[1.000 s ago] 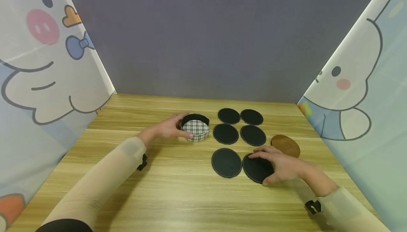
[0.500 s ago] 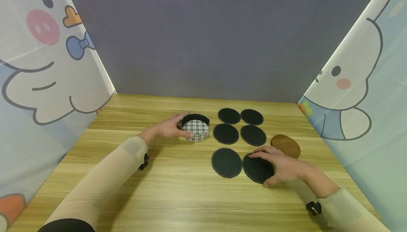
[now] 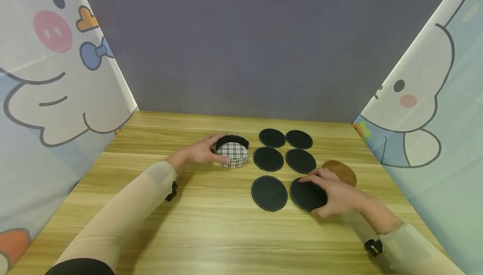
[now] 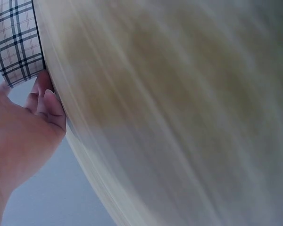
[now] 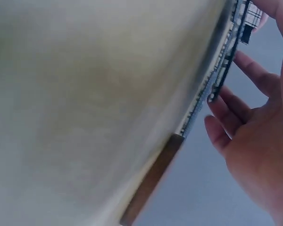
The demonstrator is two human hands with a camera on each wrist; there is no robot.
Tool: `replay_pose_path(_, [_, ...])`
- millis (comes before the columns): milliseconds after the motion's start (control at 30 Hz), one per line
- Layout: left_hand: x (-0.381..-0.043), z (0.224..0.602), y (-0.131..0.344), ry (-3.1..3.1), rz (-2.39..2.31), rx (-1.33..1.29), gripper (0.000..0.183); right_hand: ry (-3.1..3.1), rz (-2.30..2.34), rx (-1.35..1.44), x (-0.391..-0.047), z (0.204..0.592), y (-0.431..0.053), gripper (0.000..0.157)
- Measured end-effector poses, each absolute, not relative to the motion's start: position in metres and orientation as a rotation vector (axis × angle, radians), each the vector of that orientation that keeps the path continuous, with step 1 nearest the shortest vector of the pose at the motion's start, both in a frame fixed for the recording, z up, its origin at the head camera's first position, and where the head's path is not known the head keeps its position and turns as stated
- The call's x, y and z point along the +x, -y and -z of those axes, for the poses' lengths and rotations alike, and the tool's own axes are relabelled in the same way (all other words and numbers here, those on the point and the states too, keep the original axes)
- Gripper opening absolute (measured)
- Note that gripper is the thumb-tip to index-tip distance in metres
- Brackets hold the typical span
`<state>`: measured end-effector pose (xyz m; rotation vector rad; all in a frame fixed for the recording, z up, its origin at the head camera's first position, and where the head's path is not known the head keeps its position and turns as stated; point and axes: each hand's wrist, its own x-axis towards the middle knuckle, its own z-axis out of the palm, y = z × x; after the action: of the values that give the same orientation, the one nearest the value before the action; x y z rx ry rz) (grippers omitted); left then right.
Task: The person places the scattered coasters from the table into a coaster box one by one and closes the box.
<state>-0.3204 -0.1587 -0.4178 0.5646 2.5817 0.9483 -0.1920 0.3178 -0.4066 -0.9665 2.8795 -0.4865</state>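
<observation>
A round coaster holder (image 3: 233, 151) with black-and-white plaid sides and base and a dark inner wall stands left of the coasters. My left hand (image 3: 201, 151) grips its left side, thumb at the front and fingers behind; its plaid wall (image 4: 19, 40) fills the corner of the left wrist view. On the right, my right hand (image 3: 337, 193) holds a round black coaster (image 3: 307, 194) between thumb and fingers at its edges. In the right wrist view this coaster (image 5: 225, 66) is tilted, its lower edge at the fingertips.
Several more black coasters, among them a front-left one (image 3: 269, 193), lie flat in pairs on the wooden table (image 3: 211, 233). A brown disc (image 3: 344, 172) lies beyond my right hand. A grey panel (image 3: 241, 48) rises behind, with cartoon-printed sheets at both sides.
My right hand has shifted slightly away from me and to the right, and the black coaster has moved with it, apart from its neighbour. The left hand and holder stay put.
</observation>
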Motion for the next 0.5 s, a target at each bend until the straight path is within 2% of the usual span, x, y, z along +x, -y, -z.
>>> replay_pose_path(267, [-0.322, 0.420, 0.160, -2.565, -0.988, 0.582, 0.117, -2.939, 0.539, -0.968, -0.216, 0.395, -0.305, 0.083])
replay_pose_path(500, [-0.322, 0.420, 0.161, -2.544, -0.999, 0.584, 0.119, -2.875, 0.641, -0.948, -0.243, 0.388, -0.273, 0.084])
